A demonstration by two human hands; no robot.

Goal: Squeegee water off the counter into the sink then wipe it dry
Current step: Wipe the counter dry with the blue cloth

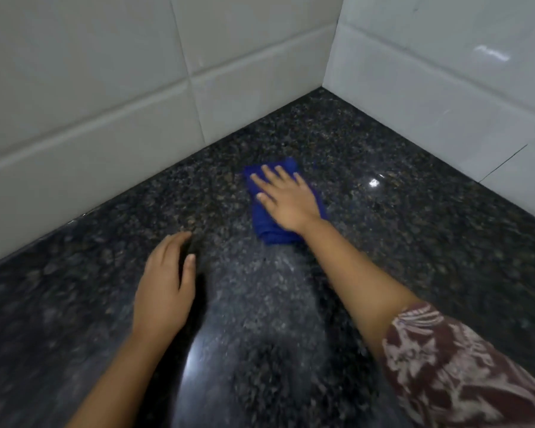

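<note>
A folded blue cloth [261,225] lies on the dark speckled granite counter [414,230], a little short of the back corner. My right hand [286,199] presses flat on top of it, fingers spread and pointing toward the left wall. My left hand [167,282] rests palm down on the counter nearer to me and to the left, fingers together, with nothing in it. A pale, streaky sheen runs across the stone between my arms, from the cloth toward me. No squeegee and no sink are in view.
White tiled walls close the counter on the left [84,118] and on the right [445,88], meeting in a corner behind the cloth. A patterned maroon sleeve [457,369] covers my right upper arm at the lower right.
</note>
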